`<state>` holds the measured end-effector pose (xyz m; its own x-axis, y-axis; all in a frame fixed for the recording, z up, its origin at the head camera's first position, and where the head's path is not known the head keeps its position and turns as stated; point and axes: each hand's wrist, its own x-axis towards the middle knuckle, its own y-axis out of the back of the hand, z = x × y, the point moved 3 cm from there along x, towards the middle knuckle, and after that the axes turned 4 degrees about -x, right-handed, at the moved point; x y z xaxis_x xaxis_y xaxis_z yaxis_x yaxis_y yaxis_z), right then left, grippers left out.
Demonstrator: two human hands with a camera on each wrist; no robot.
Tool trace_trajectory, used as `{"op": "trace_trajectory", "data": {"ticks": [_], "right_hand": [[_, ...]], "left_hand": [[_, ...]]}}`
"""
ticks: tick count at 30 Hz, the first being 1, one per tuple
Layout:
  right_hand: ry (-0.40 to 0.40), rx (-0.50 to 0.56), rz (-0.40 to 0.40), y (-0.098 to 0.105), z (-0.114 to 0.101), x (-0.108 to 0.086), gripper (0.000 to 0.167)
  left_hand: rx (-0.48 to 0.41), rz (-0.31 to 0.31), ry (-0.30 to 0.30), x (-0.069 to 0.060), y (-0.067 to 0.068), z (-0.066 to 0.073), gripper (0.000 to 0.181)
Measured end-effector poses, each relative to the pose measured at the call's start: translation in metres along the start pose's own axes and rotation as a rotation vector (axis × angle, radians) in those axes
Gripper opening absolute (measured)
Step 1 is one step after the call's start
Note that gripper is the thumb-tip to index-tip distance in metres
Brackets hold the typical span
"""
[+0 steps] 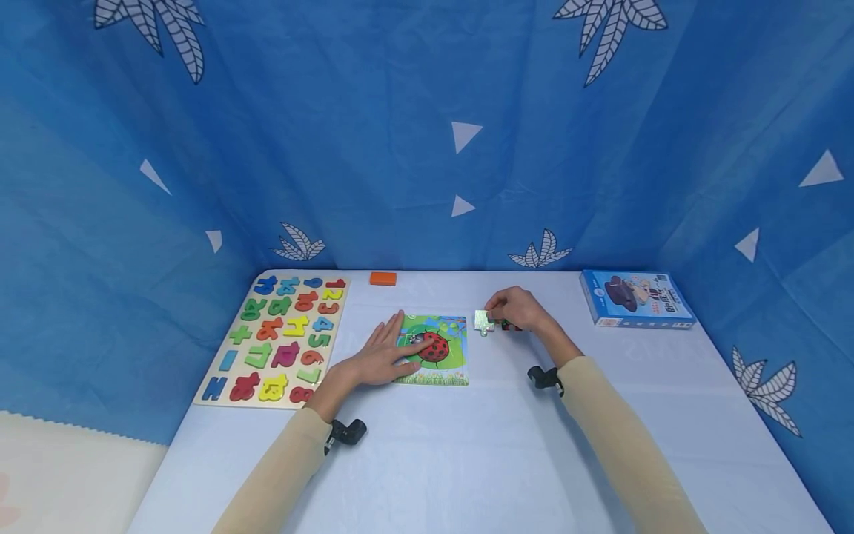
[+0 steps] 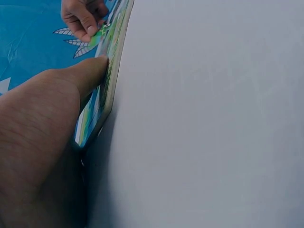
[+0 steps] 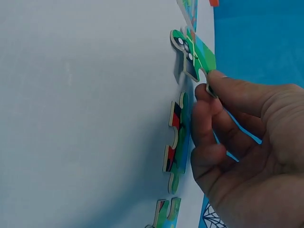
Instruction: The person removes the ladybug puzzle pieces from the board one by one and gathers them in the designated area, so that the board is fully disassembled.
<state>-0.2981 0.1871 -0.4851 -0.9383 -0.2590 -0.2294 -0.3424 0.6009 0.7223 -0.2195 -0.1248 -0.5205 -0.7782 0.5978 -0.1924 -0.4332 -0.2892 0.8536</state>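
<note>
A square ladybug puzzle board (image 1: pixel 454 348) lies on the table in the head view. My left hand (image 1: pixel 380 357) rests on its left side, fingers straight and spread; in the left wrist view the thumb (image 2: pixel 90 73) touches the board's edge. Just right of the board, my right hand (image 1: pixel 520 308) pinches a green jigsaw piece (image 3: pixel 202 54) between thumb and fingers. The right wrist view shows this piece tilted up off the table, with part of a ladybug's face on it. Below the hand lies a red, black and green jigsaw piece (image 3: pixel 178 142), and another green piece (image 3: pixel 166 213) beyond it.
A wooden number board (image 1: pixel 267 341) with colourful numerals lies left of the left hand. An orange block (image 1: pixel 383 278) sits at the table's back edge. At the back right is a blue box (image 1: pixel 634 298). Blue curtains hang behind and at both sides.
</note>
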Motion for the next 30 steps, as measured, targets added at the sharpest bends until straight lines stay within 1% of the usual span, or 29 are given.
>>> {"op": "trace_trajectory", "data": {"ticks": [2, 9, 14, 23, 30], "right_hand": [[0.003, -0.018, 0.011, 0.0001, 0.001, 0.0004, 0.016], [-0.008, -0.03, 0.004, -0.0019, 0.0061, 0.0038, 0.015], [-0.006, -0.047, 0.016, -0.0035, 0.0079, 0.0056, 0.014], [0.038, -0.13, 0.046, -0.0069, 0.0068, 0.0065, 0.014], [0.048, -0.148, 0.048, -0.008, 0.0087, 0.0093, 0.012]], "left_hand": [[-0.002, 0.001, -0.002, 0.0001, -0.0001, -0.0001, 0.056], [0.0, -0.005, 0.004, 0.0, -0.0006, 0.0004, 0.057], [0.002, -0.001, 0.003, 0.0002, -0.0003, 0.0007, 0.057], [0.0, 0.003, 0.001, 0.0005, -0.001, 0.0, 0.056], [0.006, -0.002, 0.008, 0.0007, -0.0013, -0.0006, 0.056]]}}
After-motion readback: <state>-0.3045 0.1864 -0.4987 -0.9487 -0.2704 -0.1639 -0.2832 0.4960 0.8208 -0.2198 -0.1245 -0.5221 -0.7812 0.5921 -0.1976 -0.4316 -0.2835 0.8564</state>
